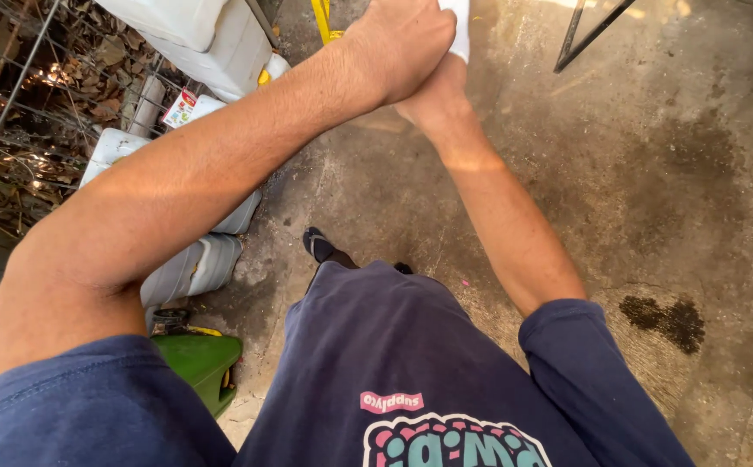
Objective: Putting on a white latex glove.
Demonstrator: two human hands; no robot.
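Plainly, both hands meet at the top of the view, arms stretched forward at full reach. The left hand (402,47) is clenched into a fist, stacked over the right hand (435,93), which sits beneath it and is largely covered; I cannot tell how the right fingers lie. A white object (460,26) rises from between them and runs out of frame, so its kind cannot be settled. The stacked, two-fisted hold reads as a firm grip meant for force rather than fine handling.

Below the arms, the person wears a navy shirt (394,363) with a coloured print, and one dark shoe (317,245) shows on the concrete floor (653,173), which is stained dark in patches.

To the left, several white plastic jerrycans (195,268) lie against a wire fence (13,95) backed by dry leaves, likely stored out of the walkway. A green container (199,363) stands just beside them. A dark metal frame (588,33) leans in at upper right.
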